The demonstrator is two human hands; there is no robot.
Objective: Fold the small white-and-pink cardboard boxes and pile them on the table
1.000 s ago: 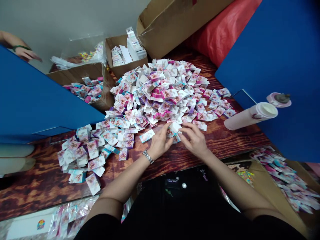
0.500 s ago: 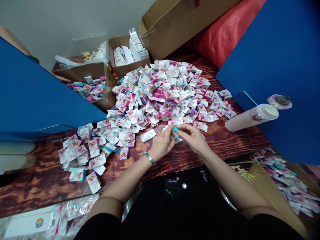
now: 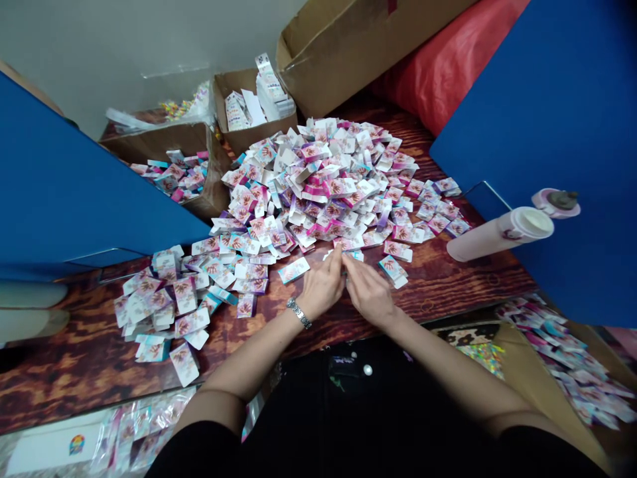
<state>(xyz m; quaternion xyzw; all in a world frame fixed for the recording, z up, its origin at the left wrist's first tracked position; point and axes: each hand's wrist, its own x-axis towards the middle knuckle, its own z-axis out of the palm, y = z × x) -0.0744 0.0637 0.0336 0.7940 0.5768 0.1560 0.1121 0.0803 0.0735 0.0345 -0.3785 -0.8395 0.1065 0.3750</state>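
Note:
My left hand (image 3: 322,287), with a metal watch at the wrist, and my right hand (image 3: 367,293) meet at the near edge of a big heap of small pink, white and teal packets (image 3: 323,182) on the dark wooden table (image 3: 89,372). Fingers of both hands are pinched together where they touch. What they hold, if anything, is hidden between them. A single packet (image 3: 294,269) lies just left of my left hand, and another packet (image 3: 393,269) lies just right of my right hand.
A smaller spread of packets (image 3: 169,299) lies at the left. Cardboard boxes (image 3: 249,99) with packets and leaflets stand behind. Blue dividers (image 3: 547,133) flank both sides. A pink bottle (image 3: 497,232) lies at the right. Bagged packets (image 3: 567,358) sit low right.
The packet held between both hands is no longer visible there. A packet now lies on the table right of my right hand. Both hands shifted slightly left and closer together.

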